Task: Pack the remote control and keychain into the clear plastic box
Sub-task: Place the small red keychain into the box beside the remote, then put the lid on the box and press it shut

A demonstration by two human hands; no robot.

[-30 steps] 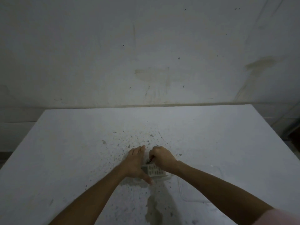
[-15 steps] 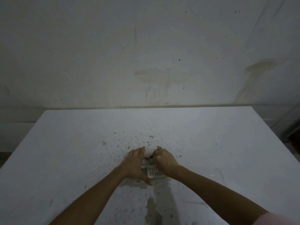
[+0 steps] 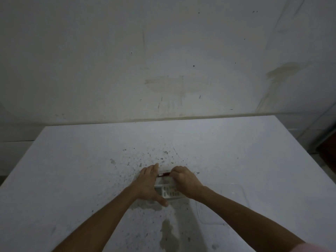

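A white remote control (image 3: 169,192) with grey buttons lies inside the clear plastic box (image 3: 164,182) at the middle of the table. My left hand (image 3: 147,184) wraps the box's left end, fingers along the far side and thumb at the near corner. My right hand (image 3: 185,180) is curled over the box's right part, and its fingertips pinch a small dark red keychain (image 3: 163,174) at the box's far edge. Whether the keychain rests inside the box or on its rim I cannot tell. My hands hide both ends of the remote control.
A clear plastic lid (image 3: 221,202) lies flat on the white table (image 3: 72,170) just right of my right forearm. The tabletop is speckled with dark spots, with a stain (image 3: 167,231) near the front. A stained wall stands behind the table's far edge.
My right hand has shifted slightly toward the far edge of the box, and the red keychain now shows between my two hands. My left hand has stayed on the box.
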